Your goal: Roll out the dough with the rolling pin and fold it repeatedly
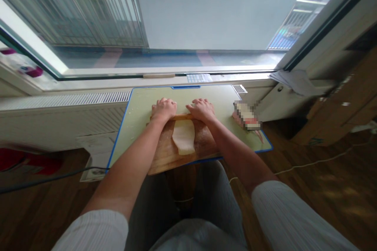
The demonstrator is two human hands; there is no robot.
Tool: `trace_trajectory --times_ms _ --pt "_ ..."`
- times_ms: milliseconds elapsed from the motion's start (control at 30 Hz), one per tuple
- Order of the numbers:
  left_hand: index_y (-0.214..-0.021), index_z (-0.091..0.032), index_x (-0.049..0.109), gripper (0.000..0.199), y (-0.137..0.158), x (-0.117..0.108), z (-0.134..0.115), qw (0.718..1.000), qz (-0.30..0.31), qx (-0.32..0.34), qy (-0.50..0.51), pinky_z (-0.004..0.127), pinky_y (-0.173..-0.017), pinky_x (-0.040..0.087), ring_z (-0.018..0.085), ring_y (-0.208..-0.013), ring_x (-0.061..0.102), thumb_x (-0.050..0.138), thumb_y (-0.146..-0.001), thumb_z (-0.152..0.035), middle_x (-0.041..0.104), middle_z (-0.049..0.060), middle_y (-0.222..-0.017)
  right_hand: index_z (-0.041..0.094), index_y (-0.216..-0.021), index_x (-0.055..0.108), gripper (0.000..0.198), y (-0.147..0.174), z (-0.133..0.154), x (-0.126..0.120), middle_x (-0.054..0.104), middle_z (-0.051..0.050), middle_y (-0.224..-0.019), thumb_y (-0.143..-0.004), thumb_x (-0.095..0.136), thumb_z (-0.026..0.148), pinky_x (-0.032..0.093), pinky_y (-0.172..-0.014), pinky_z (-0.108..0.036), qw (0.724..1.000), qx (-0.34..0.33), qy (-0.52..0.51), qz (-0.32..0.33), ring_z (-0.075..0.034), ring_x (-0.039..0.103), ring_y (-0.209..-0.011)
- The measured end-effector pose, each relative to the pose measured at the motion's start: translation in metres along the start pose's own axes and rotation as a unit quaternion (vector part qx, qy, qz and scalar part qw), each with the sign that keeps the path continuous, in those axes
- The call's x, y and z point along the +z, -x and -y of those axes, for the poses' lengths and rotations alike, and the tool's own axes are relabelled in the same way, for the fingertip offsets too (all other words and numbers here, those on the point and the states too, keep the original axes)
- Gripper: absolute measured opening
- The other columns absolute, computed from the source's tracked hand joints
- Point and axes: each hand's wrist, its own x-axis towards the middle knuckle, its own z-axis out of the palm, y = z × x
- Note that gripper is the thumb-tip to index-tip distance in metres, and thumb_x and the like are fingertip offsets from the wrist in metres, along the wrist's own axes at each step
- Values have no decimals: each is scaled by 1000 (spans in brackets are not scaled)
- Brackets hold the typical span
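We are apparently rolling the dough (184,140) lying flat on a wooden board (161,157), left hand (164,109) and right hand (202,110) resting over the rolling pin (181,117); whether the fingers (203,102) are gripping, we cannot tell. The next stroke is probably needing even pressure.

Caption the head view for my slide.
Left hand and right hand on rolling pin, flattened dough on wooden board.

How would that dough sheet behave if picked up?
The dough sheet would likely flop, since it lies flat and looks thin. It may stretch; its uneven outline suggests softness. Whitish traces on the wooden board hint that it might not stick.
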Motion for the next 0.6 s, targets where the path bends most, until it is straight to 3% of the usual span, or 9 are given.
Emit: trace_trajectory --times_ms 333,600 --pt "-135 -28 73 50 38 6 1 1000 -20 18 -4 58 -113 46 36 -136 58 36 -105 -45 66 13 -151 25 -138 73 51 46 1 4 71 -10 -145 -106 49 56 42 -114 -48 998 -14 32 -60 -33 59 -134" --pt "-131 -28 74 48 70 10 1 997 -64 38 -18 59 -116 42 35 -135 60 37 -107 -46 69 13 -147 25 -123 75 50 85 0 5 75 -12 -133 -114 37 56 37 -113 -49 993 -48 59 -89 -31 59 -128"
